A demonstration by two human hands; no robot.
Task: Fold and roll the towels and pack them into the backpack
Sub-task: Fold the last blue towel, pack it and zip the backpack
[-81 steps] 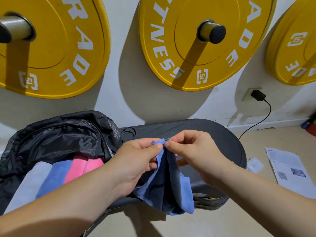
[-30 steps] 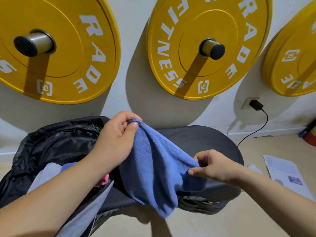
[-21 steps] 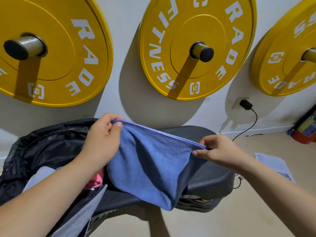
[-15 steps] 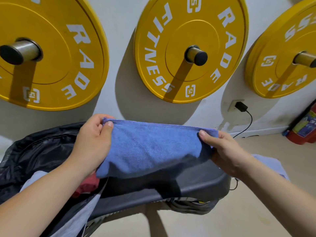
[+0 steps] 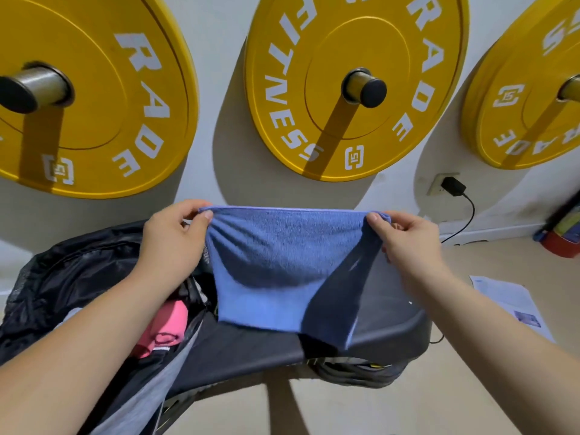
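Folding is in hand: blue towel (image 5: 282, 262) is pinched taut at its top corners by left hand (image 5: 175, 237) and right hand (image 5: 408, 243), and corners must be brought together next.

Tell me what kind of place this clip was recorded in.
Probably a home or small gym: yellow weight plates hang on wall pegs, and a black padded bench stands below. A blue towel and backpack fit that.

Bright overhead light, hard shadows, fisheye edges
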